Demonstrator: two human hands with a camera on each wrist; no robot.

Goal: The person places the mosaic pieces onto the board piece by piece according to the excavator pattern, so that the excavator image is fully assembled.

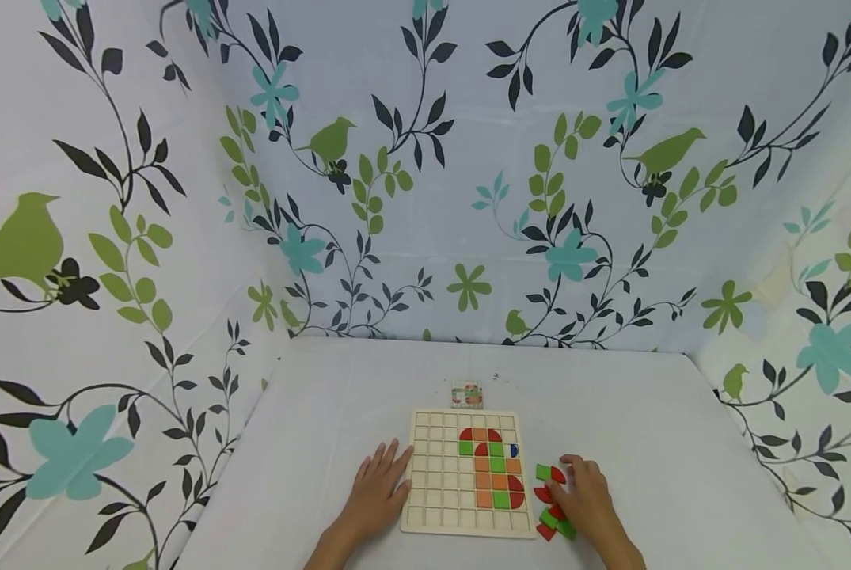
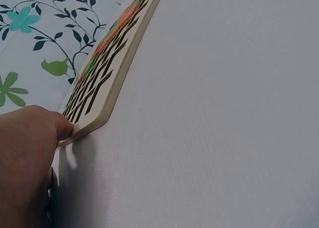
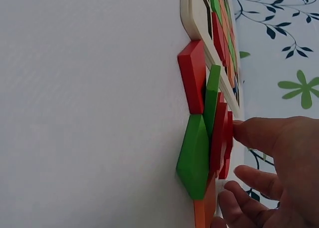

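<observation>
In the head view, a pale wooden grid board [image 1: 432,479] lies flat, its right half partly filled with orange, green and red pieces. My left hand [image 1: 377,487] rests spread at its left edge; in the left wrist view the thumb [image 2: 62,127] touches the board's corner. Right of the board my right hand [image 1: 585,495] reaches over loose pieces, thumb and fingers apart. Beneath and beside it lie a green square [image 1: 543,472], a red quarter-circle [image 1: 541,494] and several others. From the right wrist, the thumb [image 3: 249,130] is right at a red piece [image 3: 230,133].
A small pattern card [image 1: 467,394] in a clear cover lies behind the board. One cell at the board's right side holds a blue piece [image 1: 514,450]. A white cloth covers the table [image 1: 354,396], and a patterned curtain [image 1: 453,198] hangs around it.
</observation>
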